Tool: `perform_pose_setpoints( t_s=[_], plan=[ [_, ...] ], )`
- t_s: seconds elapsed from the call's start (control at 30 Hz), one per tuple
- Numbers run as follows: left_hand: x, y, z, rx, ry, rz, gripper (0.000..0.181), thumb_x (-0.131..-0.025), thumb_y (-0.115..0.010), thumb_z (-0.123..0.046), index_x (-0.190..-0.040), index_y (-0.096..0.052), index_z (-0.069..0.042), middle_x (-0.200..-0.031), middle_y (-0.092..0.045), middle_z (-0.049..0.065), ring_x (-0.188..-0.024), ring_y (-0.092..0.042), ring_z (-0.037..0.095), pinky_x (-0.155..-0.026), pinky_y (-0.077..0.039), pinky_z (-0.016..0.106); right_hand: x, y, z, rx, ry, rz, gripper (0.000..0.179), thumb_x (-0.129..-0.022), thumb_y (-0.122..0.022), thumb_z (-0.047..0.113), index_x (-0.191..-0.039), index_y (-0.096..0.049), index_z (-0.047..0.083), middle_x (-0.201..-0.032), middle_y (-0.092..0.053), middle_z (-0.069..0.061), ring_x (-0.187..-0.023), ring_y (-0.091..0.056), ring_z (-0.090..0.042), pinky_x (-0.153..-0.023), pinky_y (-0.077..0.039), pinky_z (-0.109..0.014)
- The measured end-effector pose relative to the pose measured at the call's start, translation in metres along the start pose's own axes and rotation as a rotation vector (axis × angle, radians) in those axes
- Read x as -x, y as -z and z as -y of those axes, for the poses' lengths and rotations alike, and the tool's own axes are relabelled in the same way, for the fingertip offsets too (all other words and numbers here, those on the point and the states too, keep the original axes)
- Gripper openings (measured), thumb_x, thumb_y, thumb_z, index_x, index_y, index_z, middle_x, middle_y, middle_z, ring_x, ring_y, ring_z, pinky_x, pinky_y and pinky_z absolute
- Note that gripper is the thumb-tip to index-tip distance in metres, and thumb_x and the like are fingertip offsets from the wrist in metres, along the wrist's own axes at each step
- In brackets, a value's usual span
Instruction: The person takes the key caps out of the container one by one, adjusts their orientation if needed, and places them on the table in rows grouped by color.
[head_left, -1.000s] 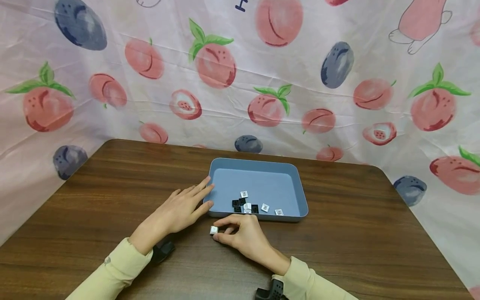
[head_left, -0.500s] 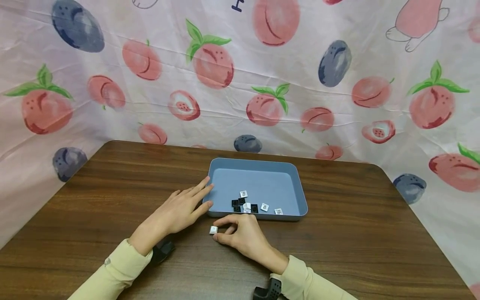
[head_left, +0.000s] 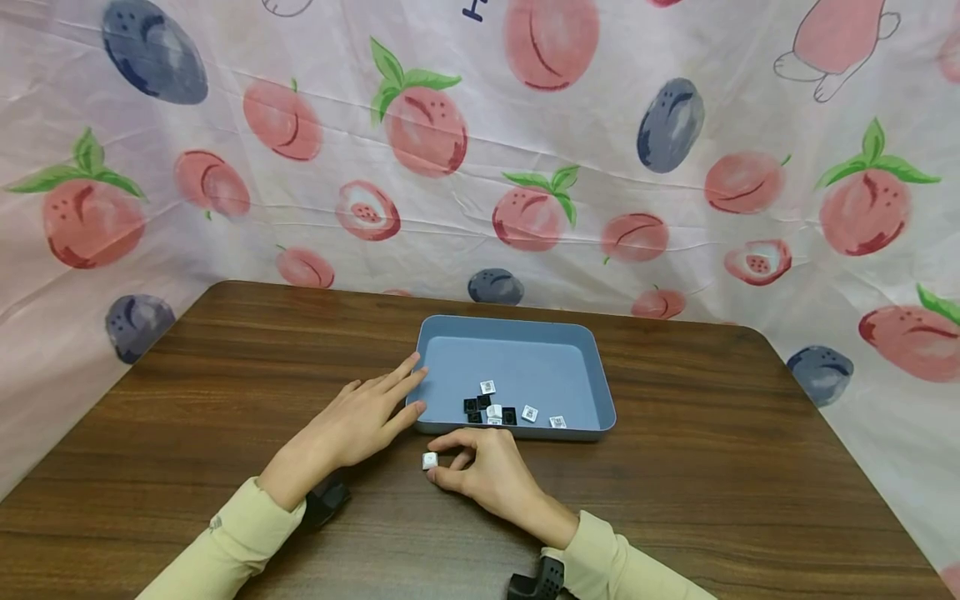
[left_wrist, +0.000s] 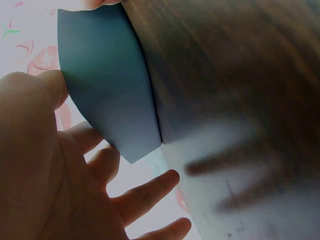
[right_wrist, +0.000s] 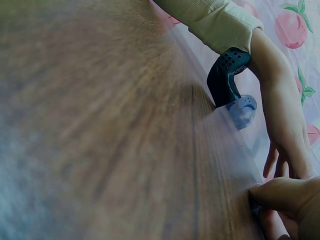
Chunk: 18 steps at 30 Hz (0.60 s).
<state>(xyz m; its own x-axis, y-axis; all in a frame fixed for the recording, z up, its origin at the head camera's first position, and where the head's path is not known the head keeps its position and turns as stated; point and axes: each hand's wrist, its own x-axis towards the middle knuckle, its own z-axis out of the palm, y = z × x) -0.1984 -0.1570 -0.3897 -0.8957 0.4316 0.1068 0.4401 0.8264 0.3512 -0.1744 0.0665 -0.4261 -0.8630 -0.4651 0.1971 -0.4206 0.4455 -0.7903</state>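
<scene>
A small white keycap point(head_left: 430, 461) is at the near left of the blue tray point(head_left: 517, 323), on or just above the table. My right hand point(head_left: 487, 471) pinches it between thumb and index finger. In the right wrist view the right hand point(right_wrist: 287, 197) sits in the lower right corner and hides the keycap's shape. Stretched out, my left hand point(head_left: 348, 425) lies along the tray's left side, with its fingertips at the rim. The left wrist view has the left hand's fingers point(left_wrist: 105, 162) against the tray's outer wall point(left_wrist: 110, 85).
Several white and black keycaps lie in the near part of the tray, among them a black keycap point(head_left: 509, 416) and a white keycap point(head_left: 557, 422). The brown wooden table point(head_left: 712, 450) extends on both sides. A fruit-print cloth point(head_left: 585, 125) hangs behind it.
The white keycap has turned slightly in the right hand's fingers and shifted a touch to the right. The left hand stays at the tray's side.
</scene>
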Motion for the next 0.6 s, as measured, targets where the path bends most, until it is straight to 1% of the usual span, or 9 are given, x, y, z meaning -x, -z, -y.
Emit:
perform_pose_setpoints(
  t_s=[0.23,0.43,0.6],
  plan=[
    [0.0006,0.0000,-0.0006,-0.006,-0.007,-0.003,0.059,-0.109,-0.044,-0.046,-0.158,-0.040,-0.014,-0.168,-0.028,0.008,-0.144,-0.045,0.039,-0.108,-0.032,0.074,0.0006,-0.0011,-0.0007,0.011,0.002,-0.009,0.023,-0.085,-0.084,0.017,-0.107,-0.080,0.013,-0.072,-0.075,0.005,-0.060,-0.063,0.005,-0.055,-0.048,-0.017],
    [0.0000,-0.0007,-0.0006,-0.009,-0.005,-0.013,0.059,-0.109,-0.044,-0.046,-0.158,-0.040,-0.014,-0.168,-0.028,0.008,-0.144,-0.045,0.038,-0.108,-0.032,0.073,0.0000,-0.0016,-0.0004,0.005,0.036,-0.042,0.022,-0.083,-0.086,0.018,-0.104,-0.081,0.012,-0.081,-0.077,0.002,-0.061,-0.065,0.006,-0.056,-0.050,-0.016],
    [-0.0009,-0.0032,0.0008,-0.013,0.000,-0.007,0.060,-0.109,-0.044,-0.046,-0.159,-0.039,-0.014,-0.169,-0.026,0.008,-0.144,-0.044,0.038,-0.109,-0.032,0.073,-0.0002,-0.0018,-0.0008,0.003,0.033,-0.042,0.024,-0.082,-0.087,0.018,-0.104,-0.081,0.011,-0.081,-0.078,0.001,-0.061,-0.064,0.008,-0.056,-0.051,-0.016]
  ],
)
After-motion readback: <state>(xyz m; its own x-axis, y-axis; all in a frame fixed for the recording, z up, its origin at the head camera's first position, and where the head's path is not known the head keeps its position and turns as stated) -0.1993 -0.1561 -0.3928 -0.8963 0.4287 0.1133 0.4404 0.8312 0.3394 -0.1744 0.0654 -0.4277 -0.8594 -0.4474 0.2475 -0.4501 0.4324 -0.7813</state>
